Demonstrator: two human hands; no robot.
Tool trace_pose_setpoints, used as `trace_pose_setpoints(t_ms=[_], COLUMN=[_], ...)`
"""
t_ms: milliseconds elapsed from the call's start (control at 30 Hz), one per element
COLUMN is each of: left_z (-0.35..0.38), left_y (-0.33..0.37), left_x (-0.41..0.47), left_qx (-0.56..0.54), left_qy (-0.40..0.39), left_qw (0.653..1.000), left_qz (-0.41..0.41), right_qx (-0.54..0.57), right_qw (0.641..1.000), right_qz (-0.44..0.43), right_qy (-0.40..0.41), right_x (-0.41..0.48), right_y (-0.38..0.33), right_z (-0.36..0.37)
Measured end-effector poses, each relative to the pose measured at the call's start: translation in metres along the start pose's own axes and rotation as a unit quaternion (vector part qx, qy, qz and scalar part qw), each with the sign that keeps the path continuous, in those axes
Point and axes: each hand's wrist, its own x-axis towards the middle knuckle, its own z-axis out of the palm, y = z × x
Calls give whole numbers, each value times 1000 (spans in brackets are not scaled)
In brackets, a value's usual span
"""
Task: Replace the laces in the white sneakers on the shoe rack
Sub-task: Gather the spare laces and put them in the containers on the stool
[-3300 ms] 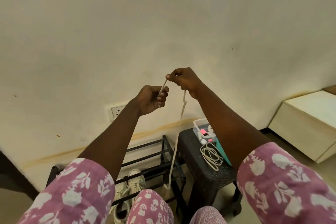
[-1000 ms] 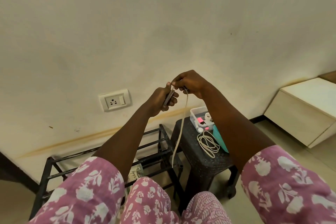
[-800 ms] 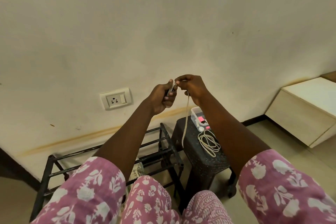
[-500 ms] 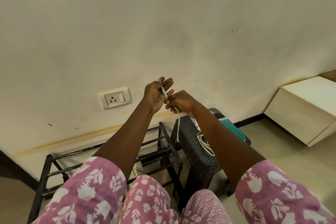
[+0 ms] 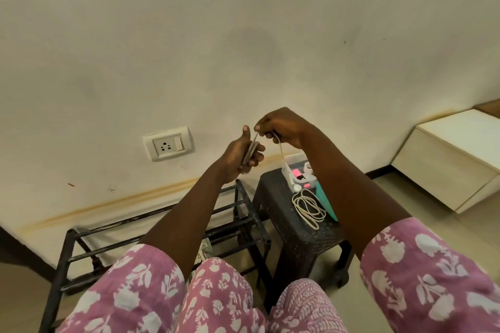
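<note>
My left hand is raised before the wall, its fingers curled around a folded bundle of white shoelace. My right hand sits just right of it and pinches the same lace, which hangs from it in a short loop. Below, the black metal shoe rack stands against the wall. A sliver of a white sneaker shows on its lower shelf, mostly hidden behind my left arm and knee.
A black plastic stool right of the rack carries a coiled white cord, a clear box of small items and a teal object. A wall socket is at left, a cream cabinet at right.
The long dangling lace has been gathered up into a bundle in my left hand. My right hand dipped low beside the left, then rose again, pulling a short loop.
</note>
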Motion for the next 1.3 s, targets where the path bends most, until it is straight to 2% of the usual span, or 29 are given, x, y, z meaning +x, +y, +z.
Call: trace_pose_setpoints(t_ms=[133,200,267,367,500,600,700,800,900,1167,1233,1300], left_z=[-4,-4,-2,2,3,6,11,14,16,16,17,18], left_y=[1,2,4,3,2,0,-3,-7,-9,-14,-17,-22], left_x=[1,0,0,4,9,13,11,6,2,6,8,11], left_qx=[-131,-194,-257,-336,-400,-334,-194,-23,53,84,77,28], left_qy=[-70,-80,-67,-12,56,90,111,109,74,-10,-41,-58], left_qw=[989,978,964,940,910,932,969,990,992,994,994,997], left_qz=[-16,-12,3,52,97,106,107,92,84,68,59,40], right_qx=[79,112,130,134,54,-16,-61,-63,-60,-7,38,137], right_qw=[995,990,988,989,997,995,988,991,997,992,991,986], right_qz=[-28,-23,1,34,53,68,84,77,47,-51,-50,-20], right_qy=[59,84,88,54,-20,-76,-115,-87,-20,116,121,93], right_x=[1,-1,-5,-9,-10,-14,-16,-13,-8,-1,-2,-4], right_y=[21,34,44,54,53,42,27,17,16,47,58,70], right_z=[4,13,22,34,41,40,33,21,12,10,12,13])
